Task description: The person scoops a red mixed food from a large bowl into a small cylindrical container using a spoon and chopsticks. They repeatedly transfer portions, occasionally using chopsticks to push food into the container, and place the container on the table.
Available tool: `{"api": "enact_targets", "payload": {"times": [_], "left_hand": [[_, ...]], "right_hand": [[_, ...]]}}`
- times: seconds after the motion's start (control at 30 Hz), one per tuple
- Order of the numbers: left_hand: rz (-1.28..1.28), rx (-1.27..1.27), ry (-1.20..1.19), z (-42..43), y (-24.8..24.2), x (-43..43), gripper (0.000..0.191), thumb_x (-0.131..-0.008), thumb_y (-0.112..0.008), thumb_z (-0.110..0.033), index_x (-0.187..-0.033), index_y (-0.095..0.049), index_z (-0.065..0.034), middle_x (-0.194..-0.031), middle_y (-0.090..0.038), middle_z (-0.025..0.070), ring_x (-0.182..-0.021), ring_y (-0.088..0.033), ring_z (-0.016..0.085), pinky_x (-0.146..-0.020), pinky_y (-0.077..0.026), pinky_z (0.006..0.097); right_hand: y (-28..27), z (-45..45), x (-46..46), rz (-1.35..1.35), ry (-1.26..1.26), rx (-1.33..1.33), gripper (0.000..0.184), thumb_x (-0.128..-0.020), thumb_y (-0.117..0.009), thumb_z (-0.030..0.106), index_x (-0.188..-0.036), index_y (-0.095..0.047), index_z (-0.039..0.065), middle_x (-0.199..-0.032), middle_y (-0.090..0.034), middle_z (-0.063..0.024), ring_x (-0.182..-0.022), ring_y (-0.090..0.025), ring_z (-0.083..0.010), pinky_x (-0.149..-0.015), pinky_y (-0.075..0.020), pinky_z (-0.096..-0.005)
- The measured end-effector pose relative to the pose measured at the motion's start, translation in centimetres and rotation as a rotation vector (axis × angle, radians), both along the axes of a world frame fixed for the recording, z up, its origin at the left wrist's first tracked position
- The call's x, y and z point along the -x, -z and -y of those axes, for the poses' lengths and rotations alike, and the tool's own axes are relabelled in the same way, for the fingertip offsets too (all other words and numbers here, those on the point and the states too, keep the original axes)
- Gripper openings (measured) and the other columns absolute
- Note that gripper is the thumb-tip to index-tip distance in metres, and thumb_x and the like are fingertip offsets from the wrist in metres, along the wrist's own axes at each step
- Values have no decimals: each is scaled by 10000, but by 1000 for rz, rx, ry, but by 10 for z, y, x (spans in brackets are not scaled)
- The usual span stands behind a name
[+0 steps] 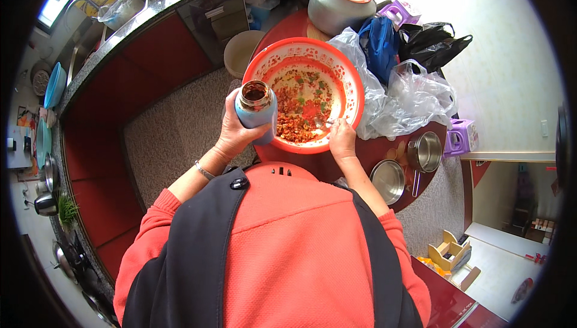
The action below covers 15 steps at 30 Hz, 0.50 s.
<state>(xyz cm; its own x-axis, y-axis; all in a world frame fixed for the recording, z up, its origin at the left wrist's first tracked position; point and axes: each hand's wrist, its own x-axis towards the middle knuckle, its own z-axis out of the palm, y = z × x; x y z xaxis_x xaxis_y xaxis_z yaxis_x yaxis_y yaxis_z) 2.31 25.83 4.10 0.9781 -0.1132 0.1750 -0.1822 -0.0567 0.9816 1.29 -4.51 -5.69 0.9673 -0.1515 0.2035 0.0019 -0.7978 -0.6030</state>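
My left hand (228, 132) is wrapped around a light blue bottle (258, 115) with an open metal-rimmed mouth. Dark red residue shows inside that mouth and on its rim. The bottle stands over the left edge of a red-rimmed, patterned basin (354, 68). Chopped red chili mixture (295, 127) with green bits lies in the basin, heaped toward the side near me. At the basin's near right rim, my right hand (341, 139) grips a metal utensil, seemingly a spoon (322, 123), whose end reaches the mixture. My fingers partly hide its handle.
The basin rests on a round red table (311, 160). Behind it stands a large metal kettle (340, 10). Clear plastic bags (412, 98) and a blue bag (378, 48) crowd the right. Nearer are a steel saucepan (425, 152) and a shallow pan (387, 181). A pale bucket (239, 53) stands left.
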Motion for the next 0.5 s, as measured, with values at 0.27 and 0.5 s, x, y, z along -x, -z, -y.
{"api": "enact_targets", "payload": {"times": [0.27, 0.5], "left_hand": [[-147, 0, -66, -6, 1, 10, 965, -678, -865, -134, -1432, -263, -131, -1319, -506, 116, -1229, -504, 236, -1060, -426, 429], [-113, -36, -68, -5, 6, 12, 946, -663, -863, -145, -1423, -300, -125, -1306, -497, 108, -1232, -494, 240, -1054, -422, 432]], "right_hand": [[-22, -31, 6, -272, 58, -422, 204, -972, -496, 155, -886, -555, -20, -722, -629, -221, -639, -659, -346, -640, -533, -454], [-26, -56, -1, -408, 223, -831, 262, -1030, -400, 182, -1019, -551, -32, -784, -628, -124, -620, -679, -217, -508, -562, -334]]}}
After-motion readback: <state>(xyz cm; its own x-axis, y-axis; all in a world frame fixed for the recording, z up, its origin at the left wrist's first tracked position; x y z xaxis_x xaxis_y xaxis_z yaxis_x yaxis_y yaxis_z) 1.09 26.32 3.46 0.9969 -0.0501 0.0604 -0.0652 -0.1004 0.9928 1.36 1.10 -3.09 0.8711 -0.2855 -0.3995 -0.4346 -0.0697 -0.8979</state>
